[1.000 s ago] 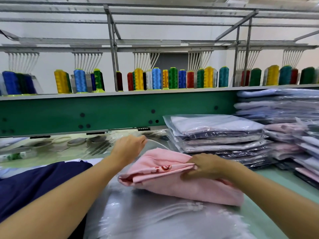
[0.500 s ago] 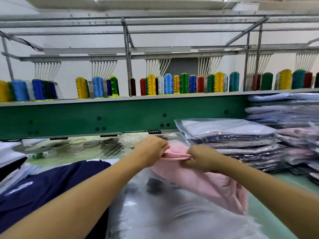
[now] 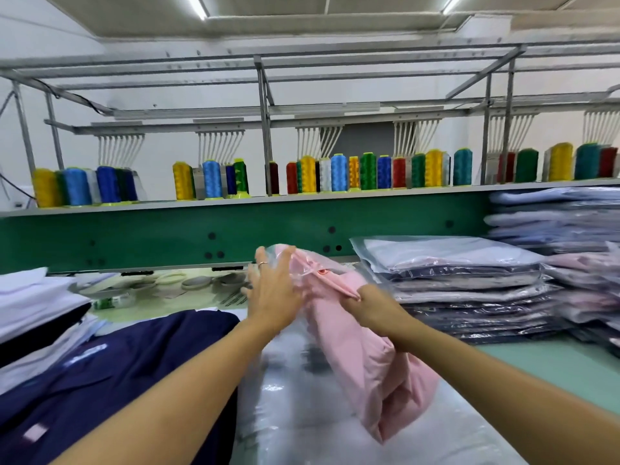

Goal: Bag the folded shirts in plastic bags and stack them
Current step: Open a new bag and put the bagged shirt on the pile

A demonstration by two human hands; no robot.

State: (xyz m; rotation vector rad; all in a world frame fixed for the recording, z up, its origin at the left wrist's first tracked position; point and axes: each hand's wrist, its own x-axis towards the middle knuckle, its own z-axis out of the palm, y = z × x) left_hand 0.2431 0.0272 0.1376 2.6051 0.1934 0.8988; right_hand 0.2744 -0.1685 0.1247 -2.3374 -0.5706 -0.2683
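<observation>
My right grip (image 3: 367, 308) is clamped on a fold of the pink shirt (image 3: 362, 364), pinching it near the upper end. The shirt's long axis slants from up and away, beside my left grip (image 3: 273, 297), down toward me and to the right of the right grip. My left grip is apart, with the fingers straight and spread against a clear bag (image 3: 335, 265) that wraps the shirt's top end. The left grip is nearer the bag mouth, so I judge it should draw the bag down along the shirt. More clear film (image 3: 302, 414) lies beneath both grips on the green worktop (image 3: 543, 367); I cannot tell whether the shirt's low end touches it. A stack of bagged shirts (image 3: 453, 273) stands right of the right grip, and navy shirts (image 3: 100, 364) lie left of the left grip. Thread spools (image 3: 339, 172) line a shelf beyond both.
</observation>
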